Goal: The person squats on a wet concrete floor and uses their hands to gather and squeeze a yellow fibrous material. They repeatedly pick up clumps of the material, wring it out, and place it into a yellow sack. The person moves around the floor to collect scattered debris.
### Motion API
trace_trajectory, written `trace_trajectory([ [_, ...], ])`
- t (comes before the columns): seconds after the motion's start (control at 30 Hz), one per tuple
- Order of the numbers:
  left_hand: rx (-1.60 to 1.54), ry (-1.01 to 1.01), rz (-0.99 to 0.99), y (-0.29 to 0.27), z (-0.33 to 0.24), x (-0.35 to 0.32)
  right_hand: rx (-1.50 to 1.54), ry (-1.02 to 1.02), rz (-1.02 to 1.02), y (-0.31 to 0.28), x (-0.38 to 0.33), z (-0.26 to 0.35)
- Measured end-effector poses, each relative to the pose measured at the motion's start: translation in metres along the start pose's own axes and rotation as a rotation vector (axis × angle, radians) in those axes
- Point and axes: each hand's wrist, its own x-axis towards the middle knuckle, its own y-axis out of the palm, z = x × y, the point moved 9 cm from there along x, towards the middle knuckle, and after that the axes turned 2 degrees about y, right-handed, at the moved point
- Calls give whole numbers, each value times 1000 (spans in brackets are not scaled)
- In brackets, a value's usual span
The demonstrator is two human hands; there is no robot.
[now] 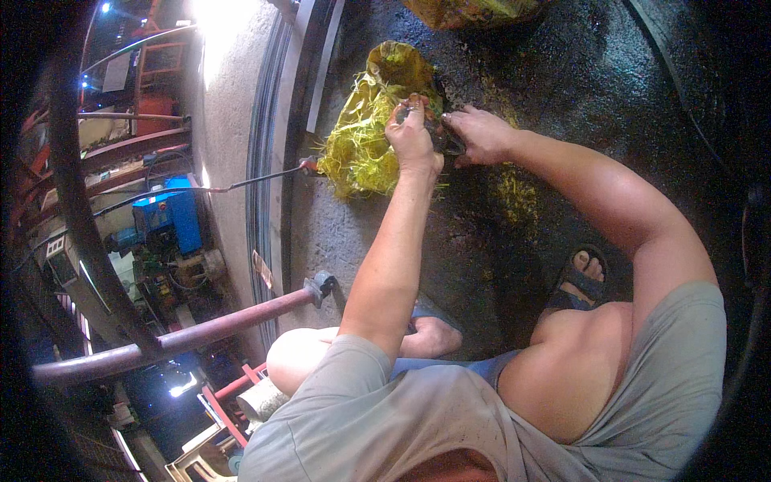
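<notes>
Sacking [353, 149], yellow and frayed into loose strands, lies on the dark, wet-looking floor [474, 241] in front of the person, just left of the grip and partly behind it, reaching a little farther away than the knuckles. The left hand [413, 143] is against its right-hand side, fingers curled around a dark piece [439, 132], thumb pointing up and away from the body. What that piece is, the shadow and the fingers make hard to say. The right hand [479, 135] meets the same piece from the other side, its fingers bent inward; whether they clasp it or merely press on it, I cannot tell.

The left arm runs nearly straight forward from the sleeve, leaning slightly rightward to the wrist. The right arm swings wide, elbow bent out to the right, forearm slanting back leftward, so both hands come close together. The person squats, knees apart, with a sandal [585, 281] on the right foot.

A thin dark rod [257, 181] extends from the left, its red end near the sacking's left edge. Another yellow bundle [474, 10] lies beyond, at the upper edge.
</notes>
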Motion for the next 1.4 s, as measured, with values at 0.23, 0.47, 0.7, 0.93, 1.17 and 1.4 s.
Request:
trace_trajectory([
  [0.23, 33, 30, 38, 0, 1, 1, -23, 28, 36, 4, 3, 0],
  [0.47, -9, 8, 70, 3, 6, 3, -18, 25, 30, 0, -5, -2],
  [0.7, -62, -73, 174, 17, 7, -5, -11, -3, -9, 5, 9, -20],
  [0.93, 47, 41, 94, 3, 18, 13, 151, 31, -19, 1, 7, -21],
  [1.17, 173, 113, -38, -9, 14, 0, 220, 3, -11, 11, -4, -9],
  [1.4, 199, 133, -3, -4, 3, -4, 153, 74, -32, 7, -9, -22],
])
